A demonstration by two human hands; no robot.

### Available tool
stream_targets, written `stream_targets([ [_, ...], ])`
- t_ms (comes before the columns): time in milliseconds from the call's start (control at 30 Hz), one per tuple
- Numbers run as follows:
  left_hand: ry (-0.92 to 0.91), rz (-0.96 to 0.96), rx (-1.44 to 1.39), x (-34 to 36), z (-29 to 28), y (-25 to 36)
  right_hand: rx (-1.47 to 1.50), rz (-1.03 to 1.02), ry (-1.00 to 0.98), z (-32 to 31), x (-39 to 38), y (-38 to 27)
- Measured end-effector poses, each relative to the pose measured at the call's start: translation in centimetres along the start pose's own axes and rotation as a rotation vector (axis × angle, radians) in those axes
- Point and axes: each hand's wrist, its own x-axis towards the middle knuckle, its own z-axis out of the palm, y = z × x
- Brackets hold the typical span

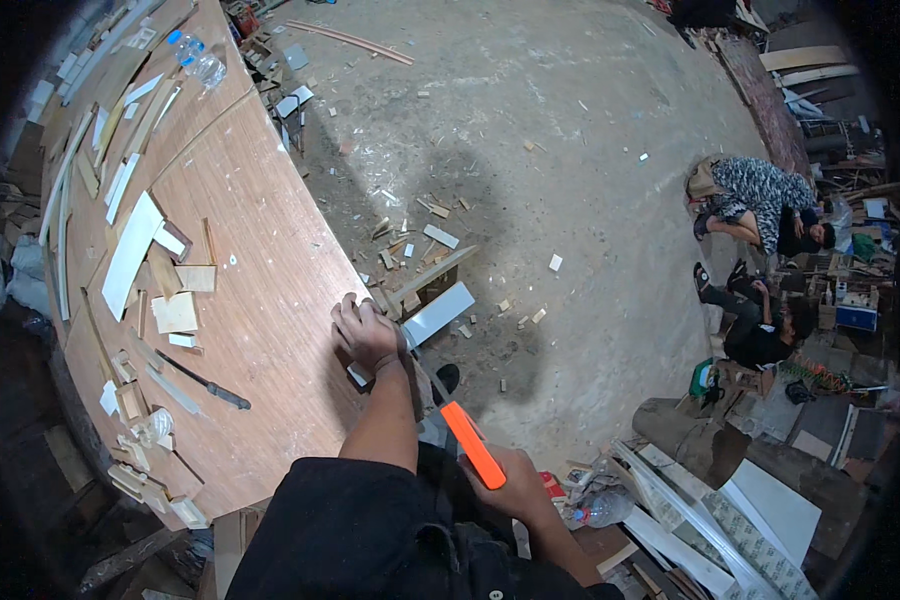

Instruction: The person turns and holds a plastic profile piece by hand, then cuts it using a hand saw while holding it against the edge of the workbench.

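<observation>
My left hand (368, 335) bears down at the edge of the wooden table, its fingers bent over a white board (440, 315). One end of this board juts out past the tabletop over the floor. My right hand (515, 482) is closed round the orange handle (473, 446) of a handsaw, low and close to my body. The saw's narrow blade (432, 382) runs up toward the board beside my left wrist. Whether the blade touches the board is hidden by that hand.
On the table (270, 250) lie white strips (132, 255), wood offcuts (175, 313), a dark-handled blade tool (210, 388) and a plastic bottle (198, 60). Wood scraps litter the concrete floor (570, 200). Two people (760, 330) sit or crouch at right. Boards (770, 510) lie at lower right.
</observation>
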Motion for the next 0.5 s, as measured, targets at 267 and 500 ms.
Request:
stream_targets([
  [267, 0.03, 0.011, 0.014, -0.5, 0.1, -0.5, 0.034, -0.061, 0.069, 1.2, -0.7, 1.0],
  [500, -0.048, 0.047, -0.092, 0.2, -2.1, 0.4, 0.066, -0.057, 0.087, 2.3, -1.3, 2.6],
])
